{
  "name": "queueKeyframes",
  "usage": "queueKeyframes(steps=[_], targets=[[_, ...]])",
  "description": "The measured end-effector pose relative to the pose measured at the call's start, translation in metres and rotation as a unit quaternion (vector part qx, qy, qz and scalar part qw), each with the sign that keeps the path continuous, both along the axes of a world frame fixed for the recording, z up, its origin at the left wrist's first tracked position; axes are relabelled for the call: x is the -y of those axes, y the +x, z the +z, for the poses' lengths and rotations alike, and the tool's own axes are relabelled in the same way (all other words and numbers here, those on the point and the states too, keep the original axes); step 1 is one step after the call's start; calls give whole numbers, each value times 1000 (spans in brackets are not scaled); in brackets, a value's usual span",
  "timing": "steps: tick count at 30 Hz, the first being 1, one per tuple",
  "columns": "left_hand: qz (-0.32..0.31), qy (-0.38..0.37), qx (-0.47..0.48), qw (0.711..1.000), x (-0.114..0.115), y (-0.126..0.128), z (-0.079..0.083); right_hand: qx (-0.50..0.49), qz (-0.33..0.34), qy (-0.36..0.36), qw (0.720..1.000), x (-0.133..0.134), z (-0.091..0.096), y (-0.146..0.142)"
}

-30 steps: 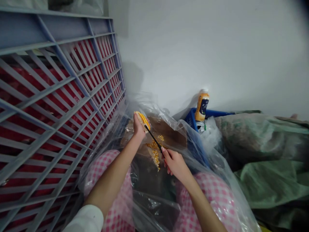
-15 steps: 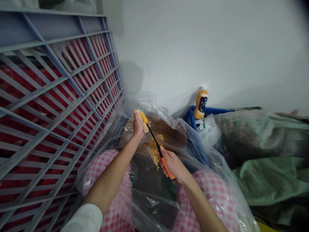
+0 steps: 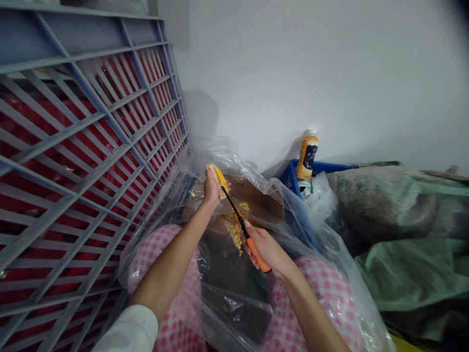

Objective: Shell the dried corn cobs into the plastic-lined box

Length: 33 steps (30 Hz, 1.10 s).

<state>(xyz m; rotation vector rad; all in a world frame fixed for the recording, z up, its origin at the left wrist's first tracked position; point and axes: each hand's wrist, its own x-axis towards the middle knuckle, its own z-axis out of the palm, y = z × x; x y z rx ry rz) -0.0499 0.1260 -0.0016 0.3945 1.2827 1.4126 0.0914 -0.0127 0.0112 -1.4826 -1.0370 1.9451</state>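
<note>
My left hand (image 3: pixel 211 188) is closed around an ear of corn (image 3: pixel 220 177), held tilted with yellow kernel rows facing right and pale bare cob showing along part of it. In my right hand (image 3: pixel 266 249) is a screwdriver-like tool (image 3: pixel 257 255) with an orange handle and a long black shaft. The tool's tip touches or nearly touches the lower end of the ear; the exact contact is too small to tell. Below both hands, loose corn kernels (image 3: pixel 236 230) lie scattered on brown cardboard (image 3: pixel 262 195) inside a clear plastic sheet (image 3: pixel 252 178).
A tall grey-blue plastic crate (image 3: pixel 106 112) with red contents stands close on the left. To the right are a blue basket (image 3: pixel 291 176), a yellow bottle (image 3: pixel 307 156) and full sacks (image 3: pixel 381 195). A white wall (image 3: pixel 311 63) rises behind. The plastic drapes over my knees.
The ear looks slightly turned in my left hand, with more yellow rows facing the camera. The tool stays against its lower end. The whole view has shifted slightly.
</note>
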Motion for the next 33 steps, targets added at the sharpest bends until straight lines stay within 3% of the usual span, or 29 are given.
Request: queueKeyframes(steps=[5, 9, 15, 18, 21, 26, 31, 33], targets=[[0, -3, -9, 1000, 0, 1, 1, -21, -5, -14, 1000, 0, 0, 4], [2, -8, -70, 998, 0, 2, -2, -50, -6, -36, 998, 2, -8, -2], [-2, -15, -131, 991, 1, 3, -14, 77, -48, 19, 996, 7, -25, -28], [-21, -20, -170, 985, 3, 5, -19, -48, -48, -79, 995, 8, -22, -31], [-26, -31, -182, 982, 6, 7, -24, -175, -42, -161, 970, 7, -19, -29], [-44, -51, -153, 986, 7, 12, -33, 10, -84, -43, 995, 4, -23, -33], [-37, -59, -168, 983, 9, 15, -40, -118, -69, -126, 983, 2, -18, -30], [-38, -68, -184, 980, 11, 15, -40, -100, -71, -124, 985, 2, -19, -28]])
